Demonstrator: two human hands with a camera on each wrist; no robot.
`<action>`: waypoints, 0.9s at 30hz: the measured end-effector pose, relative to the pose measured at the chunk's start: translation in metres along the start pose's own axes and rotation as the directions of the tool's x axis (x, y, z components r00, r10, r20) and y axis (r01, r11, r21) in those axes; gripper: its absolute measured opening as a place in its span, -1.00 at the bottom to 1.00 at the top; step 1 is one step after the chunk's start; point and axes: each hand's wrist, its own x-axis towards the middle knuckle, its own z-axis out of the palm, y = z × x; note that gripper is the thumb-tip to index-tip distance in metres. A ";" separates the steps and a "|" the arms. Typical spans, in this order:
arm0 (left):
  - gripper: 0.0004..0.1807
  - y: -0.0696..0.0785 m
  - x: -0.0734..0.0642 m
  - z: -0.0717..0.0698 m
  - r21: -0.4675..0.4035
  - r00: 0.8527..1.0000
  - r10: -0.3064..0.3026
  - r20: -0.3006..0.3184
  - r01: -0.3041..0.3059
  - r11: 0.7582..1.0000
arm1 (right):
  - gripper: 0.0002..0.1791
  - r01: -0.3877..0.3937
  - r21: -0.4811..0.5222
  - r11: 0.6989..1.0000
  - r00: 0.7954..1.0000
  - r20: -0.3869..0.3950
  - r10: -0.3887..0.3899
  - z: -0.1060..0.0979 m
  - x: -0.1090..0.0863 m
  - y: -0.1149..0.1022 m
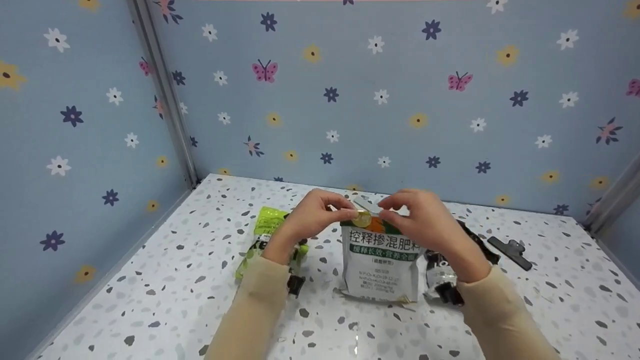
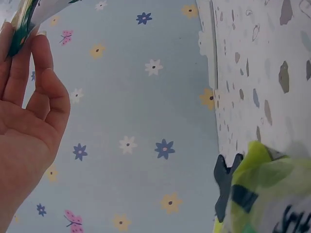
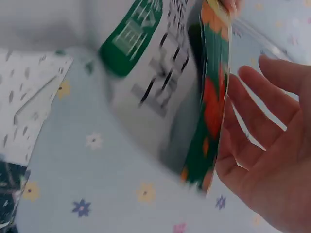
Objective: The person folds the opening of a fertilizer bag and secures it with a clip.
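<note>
A white fertilizer bag (image 1: 381,272) with a green band stands upright on the table, its orange and green top strip folded over. My left hand (image 1: 320,212) pinches the left part of this top, where a small round yellow piece (image 1: 363,218) sits at the fingertips. The right hand (image 1: 420,215) is at the right part of the top. In the right wrist view its fingers (image 3: 243,131) lie loosely extended behind the top strip (image 3: 214,111), the thumb apart from it. A pale flat strip (image 1: 366,204) shows just above the bag between both hands.
To the left lies a lime-green bag (image 1: 270,220) with a black clip (image 1: 296,285) near it. Behind my right forearm is a black and silver bag (image 1: 440,272) with a black clip (image 1: 450,294). Another black clip (image 1: 510,252) lies further right. Flowered walls (image 1: 375,125) bound the table.
</note>
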 end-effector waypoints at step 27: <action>-0.92 0.023 -0.003 0.008 0.242 0.993 0.118 0.003 -0.115 0.963 | -0.91 0.106 -0.044 0.993 0.994 0.013 -0.105 -0.006 -0.022 0.037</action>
